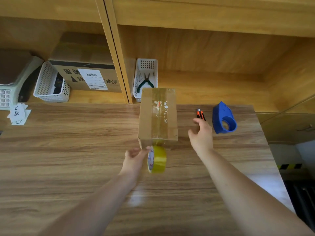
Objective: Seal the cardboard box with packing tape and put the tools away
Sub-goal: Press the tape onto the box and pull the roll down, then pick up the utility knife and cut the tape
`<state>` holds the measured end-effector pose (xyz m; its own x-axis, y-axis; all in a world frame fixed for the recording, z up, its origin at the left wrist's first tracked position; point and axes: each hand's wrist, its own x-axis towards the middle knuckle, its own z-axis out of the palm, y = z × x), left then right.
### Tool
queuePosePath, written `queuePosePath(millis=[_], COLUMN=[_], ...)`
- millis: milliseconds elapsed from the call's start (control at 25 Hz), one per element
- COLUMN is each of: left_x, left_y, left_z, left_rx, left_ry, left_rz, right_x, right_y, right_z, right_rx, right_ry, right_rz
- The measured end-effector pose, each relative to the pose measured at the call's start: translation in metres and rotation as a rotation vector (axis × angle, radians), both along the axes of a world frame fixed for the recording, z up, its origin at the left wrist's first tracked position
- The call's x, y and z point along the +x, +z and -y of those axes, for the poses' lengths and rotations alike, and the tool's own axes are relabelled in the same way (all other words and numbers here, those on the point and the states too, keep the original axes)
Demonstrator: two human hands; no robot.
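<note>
A closed cardboard box (146, 120) stands on the wooden table (68, 150), with a strip of yellowish tape running along its top and down its near face. That strip leads into a tape roll (158, 159) held upright just in front of the box by my left hand (136, 159). My right hand (202, 133) hovers to the right of the box with its fingers apart, just above the handle of an orange and black utility knife (200, 114). A blue tape dispenser (223, 119) lies right of the knife.
A white basket (153, 65) with green-handled pliers (145, 82) stands on the shelf behind the box. Further left are a second white basket (46, 82), a printed carton (88, 77), a scale (10, 82) and paper slips (18, 114). The table's right edge drops off near the dispenser.
</note>
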<state>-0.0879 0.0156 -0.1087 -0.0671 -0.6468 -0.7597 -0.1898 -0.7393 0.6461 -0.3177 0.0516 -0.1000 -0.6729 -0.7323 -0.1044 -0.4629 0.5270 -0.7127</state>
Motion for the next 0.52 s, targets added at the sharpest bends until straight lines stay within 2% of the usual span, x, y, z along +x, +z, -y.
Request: queuePosePath(millis=[120,200,280,360,440,520], left_x=[-0.016,-0.024,-0.027,-0.025,-0.024,-0.023], left_y=[-0.001,-0.001,0.000,-0.003,-0.004,-0.007], left_z=[-0.013,-0.013,-0.009,-0.006,-0.004,-0.001], left_rx=[-0.152,-0.215,-0.190,-0.113,-0.060,-0.031], left_ry=[-0.200,-0.248,-0.246,-0.248,-0.261,-0.269], left_rz=[0.101,0.126,0.131,0.101,0.052,0.013], right_x=[-0.015,-0.022,-0.028,-0.036,-0.044,-0.053], right_y=[-0.013,-0.027,-0.039,-0.049,-0.058,-0.067], right_z=[0.010,0.016,0.019,0.020,0.019,0.019], right_rx=[0.052,0.094,0.162,0.290,0.490,0.575], right_ry=[-0.126,-0.193,-0.257,-0.271,-0.159,-0.086], right_rz=[0.149,0.236,0.256,0.180,0.008,-0.114])
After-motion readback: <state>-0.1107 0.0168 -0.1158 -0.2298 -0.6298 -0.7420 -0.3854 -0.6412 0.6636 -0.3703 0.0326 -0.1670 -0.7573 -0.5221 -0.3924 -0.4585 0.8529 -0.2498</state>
